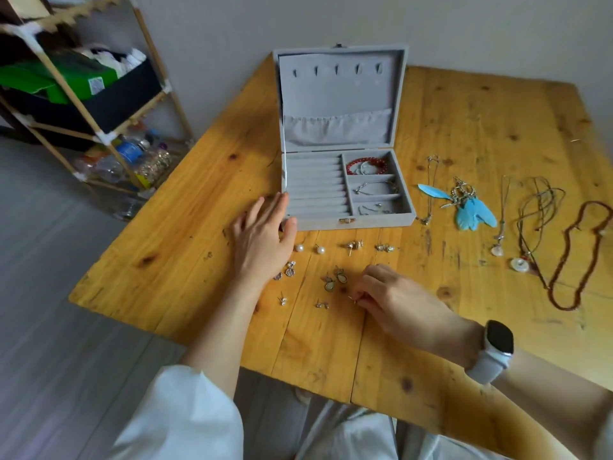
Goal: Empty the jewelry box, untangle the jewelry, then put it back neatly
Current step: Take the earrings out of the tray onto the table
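Grey velvet jewelry box [345,194] open on the wooden table [464,127], red bead bracelet [366,165] in its back compartment. Left hand [262,234] flat, fingers relaxed, touching the box's front left corner. Right hand [394,300] pinching a small stud earring [352,299] — pearl studs [310,249] and other earrings just beside, necklaces [537,234] laid out well to the right.
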The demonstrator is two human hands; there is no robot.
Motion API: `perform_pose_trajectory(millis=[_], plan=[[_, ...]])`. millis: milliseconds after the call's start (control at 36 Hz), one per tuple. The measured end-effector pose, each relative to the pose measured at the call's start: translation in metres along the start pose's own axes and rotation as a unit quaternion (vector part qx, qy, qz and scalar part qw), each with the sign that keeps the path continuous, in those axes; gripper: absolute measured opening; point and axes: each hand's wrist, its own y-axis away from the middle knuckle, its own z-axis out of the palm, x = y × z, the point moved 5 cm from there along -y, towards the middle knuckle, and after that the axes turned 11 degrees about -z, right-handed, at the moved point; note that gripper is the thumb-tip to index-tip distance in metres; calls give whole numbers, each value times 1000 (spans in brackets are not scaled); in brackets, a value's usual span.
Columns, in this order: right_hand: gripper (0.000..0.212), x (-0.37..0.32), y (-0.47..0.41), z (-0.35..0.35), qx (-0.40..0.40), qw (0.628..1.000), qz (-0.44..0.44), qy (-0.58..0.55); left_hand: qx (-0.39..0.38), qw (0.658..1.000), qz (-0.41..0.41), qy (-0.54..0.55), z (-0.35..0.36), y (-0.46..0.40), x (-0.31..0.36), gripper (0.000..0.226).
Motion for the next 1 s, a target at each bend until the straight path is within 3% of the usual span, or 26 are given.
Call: perform_pose_trajectory(millis=[333, 556, 750, 861, 1000], plan=[[20, 1, 5, -2, -22, 1000, -3, -19, -13, 1000, 2, -3, 2, -1, 0, 49], [15, 22, -3, -26, 48, 997, 33, -60, -19, 1000, -7, 17, -1, 0, 2, 49], [22, 95, -56, -68, 155, 982, 105, 24, -80, 994, -57, 54, 6, -26, 26, 57], [30, 134, -91, -74, 123, 977, 147, 89, -98, 992, -82, -5, 16, -43, 42, 62], [30, 165, -118, -76, 90, 957, 223, 164, -50, 994, -87, -31, 22, -42, 41, 67]])
